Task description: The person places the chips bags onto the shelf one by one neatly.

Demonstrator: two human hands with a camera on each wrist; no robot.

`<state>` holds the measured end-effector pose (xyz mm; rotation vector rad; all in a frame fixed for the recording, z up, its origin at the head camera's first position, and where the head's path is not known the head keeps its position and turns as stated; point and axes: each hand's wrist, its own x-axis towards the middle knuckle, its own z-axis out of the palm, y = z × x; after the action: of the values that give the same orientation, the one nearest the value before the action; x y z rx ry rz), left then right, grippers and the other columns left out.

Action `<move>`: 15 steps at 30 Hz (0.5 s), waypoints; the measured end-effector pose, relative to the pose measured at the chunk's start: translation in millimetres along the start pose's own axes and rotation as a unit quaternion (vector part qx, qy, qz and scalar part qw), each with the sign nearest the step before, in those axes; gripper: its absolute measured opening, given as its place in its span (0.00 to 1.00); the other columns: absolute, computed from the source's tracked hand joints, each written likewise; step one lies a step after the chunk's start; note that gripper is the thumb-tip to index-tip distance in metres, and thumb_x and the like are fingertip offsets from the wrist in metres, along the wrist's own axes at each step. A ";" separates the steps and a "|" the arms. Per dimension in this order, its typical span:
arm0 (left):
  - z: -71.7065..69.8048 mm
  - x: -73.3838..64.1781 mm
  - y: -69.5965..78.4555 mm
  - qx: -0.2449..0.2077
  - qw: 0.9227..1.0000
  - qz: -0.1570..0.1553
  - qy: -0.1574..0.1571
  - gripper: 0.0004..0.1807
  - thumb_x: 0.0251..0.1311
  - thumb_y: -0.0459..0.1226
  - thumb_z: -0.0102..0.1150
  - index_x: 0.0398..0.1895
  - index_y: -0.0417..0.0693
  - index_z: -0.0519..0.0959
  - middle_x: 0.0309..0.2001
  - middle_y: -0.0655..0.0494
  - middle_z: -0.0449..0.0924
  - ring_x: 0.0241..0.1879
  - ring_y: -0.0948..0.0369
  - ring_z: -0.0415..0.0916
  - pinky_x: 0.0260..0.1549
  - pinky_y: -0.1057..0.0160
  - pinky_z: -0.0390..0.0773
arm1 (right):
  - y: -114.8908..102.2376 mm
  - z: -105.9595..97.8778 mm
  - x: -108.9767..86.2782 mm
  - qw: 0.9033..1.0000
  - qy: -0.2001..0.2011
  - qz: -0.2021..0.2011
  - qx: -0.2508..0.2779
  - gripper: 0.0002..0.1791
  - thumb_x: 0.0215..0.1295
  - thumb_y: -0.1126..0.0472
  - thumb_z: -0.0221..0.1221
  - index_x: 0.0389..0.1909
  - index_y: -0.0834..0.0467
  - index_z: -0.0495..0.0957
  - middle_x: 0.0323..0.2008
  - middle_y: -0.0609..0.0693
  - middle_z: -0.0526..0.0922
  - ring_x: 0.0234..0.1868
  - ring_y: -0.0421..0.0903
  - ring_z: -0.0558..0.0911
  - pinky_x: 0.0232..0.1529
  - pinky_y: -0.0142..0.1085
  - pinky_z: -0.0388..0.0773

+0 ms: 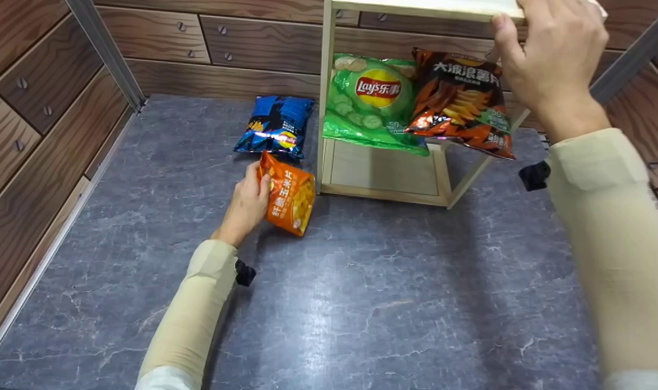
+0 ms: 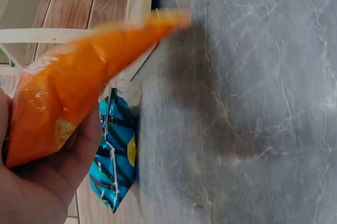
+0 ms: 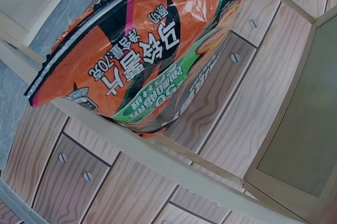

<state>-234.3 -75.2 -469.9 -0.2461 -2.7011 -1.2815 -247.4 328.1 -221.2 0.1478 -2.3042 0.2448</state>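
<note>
My left hand [image 1: 246, 197] pinches an orange snack bag [image 1: 291, 195] by its edge, above the table and left of a wooden rack [image 1: 383, 196]. In the left wrist view, thumb and fingers press on both sides of the orange bag [image 2: 68, 92]. My right hand [image 1: 562, 59] grips the rack's top at its right corner, thumb at the front edge. Inside the rack, a green Lay's chip bag [image 1: 356, 108] and a black-and-orange chip bag [image 1: 459, 108] are up above the base, the second overlapping the first. The right wrist view shows the black-and-orange bag [image 3: 142, 50] up close.
A blue chip bag [image 1: 280, 127] lies on the grey marbled table [image 1: 388, 303], just behind the left hand. Wood-patterned panels [image 1: 264, 40] enclose the back and sides, with metal posts [image 1: 109, 54] at the corners.
</note>
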 end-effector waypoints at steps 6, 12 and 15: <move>4.9 0.0 -3.9 0.029 0.999 -0.001 -0.046 0.18 0.73 0.37 0.42 0.58 0.36 0.73 0.48 0.35 0.81 0.47 0.44 0.79 0.52 0.45 0.77 | 0.6 -0.1 0.4 1.000 -0.003 0.002 -0.002 0.29 0.69 0.40 0.44 0.62 0.49 0.76 0.59 0.58 0.80 0.63 0.63 0.74 0.63 0.62 0.63; 11.4 -2.2 -9.0 0.071 0.992 0.012 -0.107 0.17 0.74 0.38 0.41 0.57 0.39 0.74 0.47 0.35 0.82 0.46 0.44 0.81 0.49 0.44 0.78 | 1.0 1.2 0.9 1.000 -0.005 0.001 -0.002 0.29 0.69 0.39 0.44 0.60 0.51 0.76 0.58 0.59 0.81 0.63 0.63 0.74 0.63 0.62 0.63; 14.0 -3.4 -10.6 0.093 0.986 0.021 -0.134 0.18 0.75 0.39 0.41 0.61 0.43 0.73 0.50 0.34 0.82 0.49 0.43 0.81 0.51 0.43 0.79 | 1.5 0.9 0.8 1.000 -0.005 0.003 -0.002 0.29 0.69 0.39 0.44 0.60 0.52 0.76 0.58 0.59 0.81 0.63 0.62 0.74 0.64 0.62 0.63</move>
<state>-234.0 -71.2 -487.3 -0.4807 -2.9971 -1.0429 -248.9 329.4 -221.4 0.1415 -2.3147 0.2428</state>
